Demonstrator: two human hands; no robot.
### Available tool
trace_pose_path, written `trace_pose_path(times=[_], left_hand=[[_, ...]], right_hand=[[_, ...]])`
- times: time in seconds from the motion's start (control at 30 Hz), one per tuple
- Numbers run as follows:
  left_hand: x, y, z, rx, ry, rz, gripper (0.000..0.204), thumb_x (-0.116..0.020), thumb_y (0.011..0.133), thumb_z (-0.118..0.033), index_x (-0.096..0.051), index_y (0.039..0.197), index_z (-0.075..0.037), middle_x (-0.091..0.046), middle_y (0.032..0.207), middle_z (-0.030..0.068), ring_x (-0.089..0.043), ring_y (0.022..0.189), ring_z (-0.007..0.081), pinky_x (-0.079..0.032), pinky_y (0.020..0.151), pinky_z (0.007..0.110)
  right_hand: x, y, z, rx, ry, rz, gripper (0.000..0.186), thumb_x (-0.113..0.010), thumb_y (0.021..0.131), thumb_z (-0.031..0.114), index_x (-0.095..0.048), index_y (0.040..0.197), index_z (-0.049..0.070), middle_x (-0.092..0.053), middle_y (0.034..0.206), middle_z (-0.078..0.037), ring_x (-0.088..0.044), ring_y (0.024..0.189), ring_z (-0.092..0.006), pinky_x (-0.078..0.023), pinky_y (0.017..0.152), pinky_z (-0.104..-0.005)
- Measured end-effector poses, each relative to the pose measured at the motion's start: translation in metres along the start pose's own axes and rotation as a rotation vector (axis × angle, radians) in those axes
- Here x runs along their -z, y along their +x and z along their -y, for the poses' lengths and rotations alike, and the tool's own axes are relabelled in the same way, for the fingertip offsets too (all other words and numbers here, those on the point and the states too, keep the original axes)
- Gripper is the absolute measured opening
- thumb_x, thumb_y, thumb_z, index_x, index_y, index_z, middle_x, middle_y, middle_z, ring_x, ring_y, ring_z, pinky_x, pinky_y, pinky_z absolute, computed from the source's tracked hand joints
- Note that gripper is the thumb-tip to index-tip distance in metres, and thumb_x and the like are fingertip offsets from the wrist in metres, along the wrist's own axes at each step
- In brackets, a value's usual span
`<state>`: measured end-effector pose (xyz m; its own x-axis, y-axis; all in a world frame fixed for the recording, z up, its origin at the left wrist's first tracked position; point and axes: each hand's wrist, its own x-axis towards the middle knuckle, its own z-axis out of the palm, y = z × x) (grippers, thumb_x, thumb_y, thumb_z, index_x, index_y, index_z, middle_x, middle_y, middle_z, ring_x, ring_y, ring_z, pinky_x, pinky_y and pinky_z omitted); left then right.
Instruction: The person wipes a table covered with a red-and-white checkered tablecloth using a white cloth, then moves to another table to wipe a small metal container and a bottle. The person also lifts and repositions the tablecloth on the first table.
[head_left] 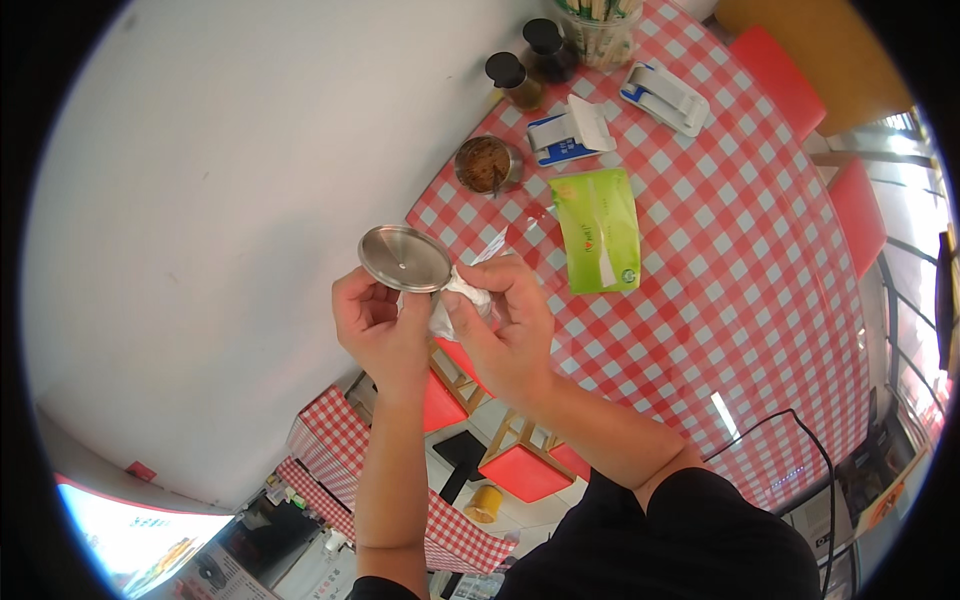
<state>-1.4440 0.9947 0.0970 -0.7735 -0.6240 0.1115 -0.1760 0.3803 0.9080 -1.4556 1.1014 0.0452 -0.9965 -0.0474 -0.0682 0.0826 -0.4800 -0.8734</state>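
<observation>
My left hand [385, 325] is closed on a round metal lid [405, 258], gripping it by its lower edge so that its shiny face tilts up. A crumpled white tissue [462, 300] is pinched in my right hand [512, 325], and it touches the lid's right rim. Both hands are raised in front of the near-left corner of the checked table. Just beyond them stands an open metal jar [488, 165] of reddish-brown paste or powder, with a small spoon handle in it. A green tissue pack [598, 230] lies to the right of the jar.
The red-and-white checked table [700, 290] adjoins a white wall [220, 180]. Two black-capped bottles [516, 82], a clear tub of chopsticks [603, 40] and two small white-and-blue stands [668, 98] occupy its far part. Red stools [525, 472] are below, and a black cable [815, 440] crosses the right.
</observation>
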Motion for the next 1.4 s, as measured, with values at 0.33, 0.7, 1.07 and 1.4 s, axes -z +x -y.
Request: trace_pose_path(times=[0.33, 0.7, 1.07, 1.4], left_hand=[[0.021, -0.01, 0.01, -0.259, 0.109, 0.011, 0.048, -0.085, 0.08, 0.009, -0.054, 0.115, -0.003, -0.065, 0.118, 0.0108, -0.063, 0.102, 0.0134, -0.053, 0.088, 0.029], [0.037, 0.002, 0.015, 0.282, -0.482, -0.024, 0.043, -0.07, 0.097, -0.007, -0.055, 0.138, -0.003, -0.068, 0.129, 0.0112, -0.069, 0.117, 0.0262, -0.061, 0.099, 0.04], [0.059, -0.015, 0.026, 0.562, -0.917, 0.198, 0.047, -0.07, 0.101, -0.034, -0.062, 0.136, -0.004, -0.072, 0.126, 0.0145, -0.073, 0.113, 0.0331, -0.064, 0.095, 0.043], [0.05, -0.017, 0.025, 0.492, -0.775, 0.184, 0.049, -0.072, 0.099, -0.032, -0.059, 0.139, -0.006, -0.065, 0.138, 0.0098, -0.067, 0.123, 0.0258, -0.061, 0.103, 0.039]], right_hand=[[0.004, -0.005, 0.01, 0.084, -0.066, 0.163, 0.029, -0.075, 0.088, -0.005, -0.067, 0.115, 0.002, -0.063, 0.107, -0.009, -0.063, 0.094, -0.018, -0.051, 0.081, -0.0301], [0.014, -0.021, 0.017, -0.017, 0.063, 0.255, 0.026, -0.072, 0.096, 0.003, -0.064, 0.121, 0.002, -0.06, 0.114, -0.009, -0.06, 0.099, -0.0156, -0.049, 0.087, -0.0304], [0.019, -0.005, 0.018, -0.128, 0.24, 0.198, 0.022, -0.067, 0.101, 0.004, -0.064, 0.122, 0.0, -0.058, 0.109, -0.006, -0.058, 0.098, -0.0125, -0.05, 0.085, -0.0291], [0.004, 0.022, 0.027, -0.297, 0.303, 0.276, 0.021, -0.066, 0.101, 0.004, -0.068, 0.121, 0.001, -0.058, 0.108, -0.004, -0.058, 0.1, -0.0098, -0.049, 0.086, -0.0269]])
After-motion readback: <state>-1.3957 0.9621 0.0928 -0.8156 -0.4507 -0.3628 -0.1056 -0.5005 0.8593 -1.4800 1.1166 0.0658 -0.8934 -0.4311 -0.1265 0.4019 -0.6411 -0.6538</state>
